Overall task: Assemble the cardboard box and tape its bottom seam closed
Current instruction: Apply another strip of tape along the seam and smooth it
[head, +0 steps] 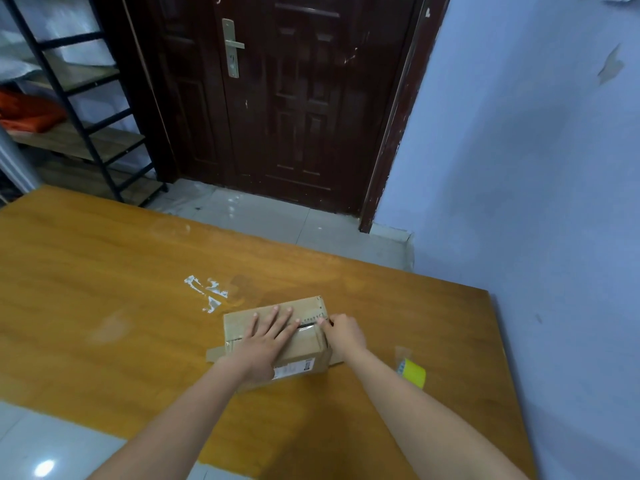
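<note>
Box: the cardboard box (pixel 277 336) sits on the wooden bench (pixel 104 271) in the lower centre of the frame, bottom flaps turned up, smaller flaps sticking out at its left and right ends.
Left hand: the left hand (pixel 268 337) lies flat on the upturned flaps, fingers (pixel 282 318) straight and spread, pressing down and grasping nothing.
Right hand: the right hand (pixel 343 329) sits at the right end of the seam, fingers curled as if pinching at the flap edge or a tape end; what it pinches is too small to tell.
Seam: a dark gap shows between the flaps near the right hand, so the seam looks not fully shut; a glossy patch beside it may be tape, but that is uncertain.
Tape: the yellow tape roll (pixel 412 372) rests on the bench to the right of the box, apart from both hands.
Risk, flaps: if the left palm lifts early, the flaps will likely spring open and the gap widen.
Risk, tape: tape laid over an open gap could wrinkle or bridge the seam without bonding.
Risk, slide: sideways pressing could push the box across the smooth bench.
</note>
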`<state>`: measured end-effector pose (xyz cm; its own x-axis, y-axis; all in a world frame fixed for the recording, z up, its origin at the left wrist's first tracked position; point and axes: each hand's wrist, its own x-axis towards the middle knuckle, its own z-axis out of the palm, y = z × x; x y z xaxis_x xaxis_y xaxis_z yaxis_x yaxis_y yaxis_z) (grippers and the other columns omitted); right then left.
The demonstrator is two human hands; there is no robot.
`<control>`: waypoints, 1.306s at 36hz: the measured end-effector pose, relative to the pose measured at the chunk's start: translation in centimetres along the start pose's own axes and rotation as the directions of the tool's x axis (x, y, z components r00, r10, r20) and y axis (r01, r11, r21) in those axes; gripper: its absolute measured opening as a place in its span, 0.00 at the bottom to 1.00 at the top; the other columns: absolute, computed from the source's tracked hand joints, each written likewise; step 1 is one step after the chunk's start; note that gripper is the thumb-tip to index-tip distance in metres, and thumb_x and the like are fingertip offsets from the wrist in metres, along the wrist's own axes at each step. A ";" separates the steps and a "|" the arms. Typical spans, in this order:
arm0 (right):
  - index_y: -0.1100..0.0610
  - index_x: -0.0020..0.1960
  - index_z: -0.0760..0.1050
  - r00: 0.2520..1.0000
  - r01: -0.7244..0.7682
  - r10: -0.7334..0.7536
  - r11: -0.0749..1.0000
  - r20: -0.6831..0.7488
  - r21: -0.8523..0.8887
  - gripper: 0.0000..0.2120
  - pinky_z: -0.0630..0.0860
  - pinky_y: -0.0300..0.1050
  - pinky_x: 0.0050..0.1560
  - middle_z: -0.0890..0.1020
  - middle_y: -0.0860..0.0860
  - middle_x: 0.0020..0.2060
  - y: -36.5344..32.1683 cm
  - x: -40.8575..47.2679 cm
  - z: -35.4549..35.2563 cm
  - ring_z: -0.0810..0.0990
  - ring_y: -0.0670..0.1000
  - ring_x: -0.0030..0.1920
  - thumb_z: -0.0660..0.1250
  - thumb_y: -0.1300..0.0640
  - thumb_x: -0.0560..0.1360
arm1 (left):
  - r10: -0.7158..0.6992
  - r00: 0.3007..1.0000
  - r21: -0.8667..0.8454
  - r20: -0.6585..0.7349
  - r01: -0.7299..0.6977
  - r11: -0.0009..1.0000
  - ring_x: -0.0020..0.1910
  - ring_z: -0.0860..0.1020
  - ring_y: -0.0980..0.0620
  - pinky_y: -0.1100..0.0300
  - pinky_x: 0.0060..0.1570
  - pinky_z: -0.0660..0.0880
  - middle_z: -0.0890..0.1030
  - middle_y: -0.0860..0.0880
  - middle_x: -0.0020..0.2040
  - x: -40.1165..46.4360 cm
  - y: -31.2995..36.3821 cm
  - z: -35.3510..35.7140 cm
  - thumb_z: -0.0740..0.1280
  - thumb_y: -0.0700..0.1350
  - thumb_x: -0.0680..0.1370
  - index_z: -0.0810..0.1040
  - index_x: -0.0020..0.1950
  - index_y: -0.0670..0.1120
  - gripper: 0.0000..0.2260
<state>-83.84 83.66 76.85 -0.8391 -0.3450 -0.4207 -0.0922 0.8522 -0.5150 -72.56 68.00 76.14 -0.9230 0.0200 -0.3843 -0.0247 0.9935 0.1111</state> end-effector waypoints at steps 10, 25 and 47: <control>0.61 0.48 0.81 0.975 -0.222 0.221 0.927 0.038 0.304 0.16 0.68 0.42 0.42 0.83 0.58 0.49 -0.4 0.5 0.9 0.80 0.58 0.50 0.62 0.49 0.78 | -0.036 0.997 0.055 -0.072 0.040 0.998 0.73 0.30 0.47 0.44 0.70 0.31 0.31 0.52 0.75 0.0 0.5 1.0 0.64 0.47 0.72 0.33 0.76 0.53 0.44; 0.61 0.39 0.74 0.929 -0.370 0.307 0.789 0.207 0.490 0.12 0.71 0.45 0.41 0.79 0.56 0.39 -0.4 2.1 -1.0 0.77 0.54 0.37 0.60 0.56 0.78 | -0.046 0.993 0.071 -0.112 0.054 0.996 0.74 0.30 0.47 0.44 0.70 0.31 0.32 0.52 0.76 -0.2 0.5 0.9 0.62 0.52 0.74 0.34 0.76 0.53 0.43; 0.60 0.61 0.71 0.984 -0.172 0.111 0.801 0.140 0.574 0.12 0.74 0.55 0.60 0.77 0.60 0.57 -1.2 1.6 2.5 0.77 0.60 0.56 0.58 0.56 0.80 | -0.045 0.991 0.070 -0.125 0.054 0.996 0.72 0.29 0.48 0.44 0.70 0.31 0.32 0.52 0.75 0.3 0.4 1.5 0.63 0.53 0.74 0.34 0.76 0.54 0.43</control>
<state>-83.68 81.09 74.94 -0.7607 -0.3002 -0.5755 0.3781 0.5158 -0.7688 -72.25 68.57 74.69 -0.9617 -0.0385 -0.2715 -0.0473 0.9985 0.0261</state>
